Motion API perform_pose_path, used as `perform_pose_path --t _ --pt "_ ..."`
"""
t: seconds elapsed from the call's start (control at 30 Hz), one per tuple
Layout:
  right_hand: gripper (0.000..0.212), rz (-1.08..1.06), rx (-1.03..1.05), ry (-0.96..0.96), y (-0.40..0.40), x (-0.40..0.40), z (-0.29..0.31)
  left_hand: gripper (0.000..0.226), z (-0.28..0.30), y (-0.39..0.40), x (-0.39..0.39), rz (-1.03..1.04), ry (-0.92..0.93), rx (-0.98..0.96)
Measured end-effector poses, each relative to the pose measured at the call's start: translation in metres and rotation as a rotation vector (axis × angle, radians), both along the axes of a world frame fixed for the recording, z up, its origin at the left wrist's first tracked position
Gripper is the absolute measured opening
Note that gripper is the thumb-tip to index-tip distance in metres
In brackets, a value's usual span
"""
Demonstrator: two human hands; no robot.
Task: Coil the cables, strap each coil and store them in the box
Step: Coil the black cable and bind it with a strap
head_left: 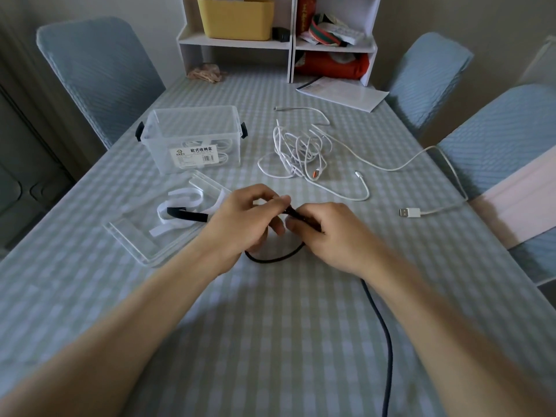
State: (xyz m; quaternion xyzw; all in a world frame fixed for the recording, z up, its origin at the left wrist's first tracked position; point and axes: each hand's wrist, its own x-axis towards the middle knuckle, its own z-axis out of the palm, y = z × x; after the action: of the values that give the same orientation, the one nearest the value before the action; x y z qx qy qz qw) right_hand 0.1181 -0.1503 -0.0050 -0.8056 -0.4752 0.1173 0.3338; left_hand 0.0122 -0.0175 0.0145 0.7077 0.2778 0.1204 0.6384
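Observation:
Both hands meet at the table's middle on a black cable (382,323). My left hand (246,221) pinches its end between thumb and fingertips. My right hand (328,233) grips the cable just beside it. A small loop of the cable curves under the hands, and the rest trails off the near edge. A tangle of white cables (301,152) lies beyond the hands. The clear storage box (192,136) stands at the left with white coils inside. Its clear lid (144,236) lies flat, bearing white straps (180,206) and a black strap (188,213).
A loose white USB cable (421,211) runs to the table's right edge. Papers (343,93) and a white shelf unit (279,40) stand at the far end. Blue chairs (99,73) surround the checked table.

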Motion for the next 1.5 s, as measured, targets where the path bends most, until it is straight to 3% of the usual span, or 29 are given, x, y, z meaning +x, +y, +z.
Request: perform_pose_path --t 0.2,0.3,0.43,0.53,0.67,0.8,0.87,1.0,1.1,1.2,1.3,1.37,1.43,1.5 --pt "0.022 -0.091 0.103 0.181 0.001 0.001 0.0 0.008 0.005 0.008 -0.002 0.067 -0.098 -0.126" --pt "0.026 -0.093 0.108 0.148 0.002 -0.001 0.0 0.013 0.004 0.008 -0.002 0.007 -0.067 -0.071" --pt "0.036 -0.058 0.046 0.109 0.002 -0.004 0.002 0.025 0.0 0.002 -0.003 -0.079 -0.032 0.151" --pt "0.04 -0.067 0.097 0.201 0.002 -0.005 0.003 0.028 -0.001 0.001 -0.003 -0.085 -0.064 0.077" --pt "0.039 -0.101 0.218 0.521 0.005 -0.007 0.007 0.027 0.003 0.002 -0.003 -0.06 -0.093 -0.111" --pt "0.032 -0.056 0.381 0.925 0.006 -0.005 0.007 0.028 0.003 0.002 -0.003 -0.023 -0.129 -0.156" --pt "0.033 -0.04 0.393 0.918 0.007 -0.003 0.003 0.028 0.001 0.004 -0.004 -0.033 -0.12 -0.011" --pt "0.035 -0.042 0.344 0.807 0.006 -0.004 0.001 0.028 -0.006 0.008 -0.005 -0.109 -0.12 0.535" --pt "0.034 -0.039 0.335 0.806 0.008 -0.007 0.003 0.032 -0.009 0.001 -0.004 -0.138 -0.154 0.653" --pt "0.035 -0.066 0.379 0.898 0.01 -0.01 0.006 0.038 -0.008 -0.004 0.002 0.001 -0.196 0.376" --pt "0.033 -0.056 0.395 0.99 0.009 -0.01 0.006 0.036 0.0 -0.001 0.002 0.085 -0.24 -0.218" --pt "0.034 -0.035 0.374 0.918 0.008 -0.008 0.003 0.03 0.006 0.005 -0.002 0.025 -0.206 -0.533" --pt "0.034 -0.01 0.341 0.813 0.008 -0.007 0.001 0.026 0.011 0.008 -0.005 -0.054 -0.137 -0.641" --pt "0.034 0.014 0.294 0.744 0.008 -0.009 0.002 0.028 0.011 0.008 -0.006 -0.118 -0.065 -0.599"
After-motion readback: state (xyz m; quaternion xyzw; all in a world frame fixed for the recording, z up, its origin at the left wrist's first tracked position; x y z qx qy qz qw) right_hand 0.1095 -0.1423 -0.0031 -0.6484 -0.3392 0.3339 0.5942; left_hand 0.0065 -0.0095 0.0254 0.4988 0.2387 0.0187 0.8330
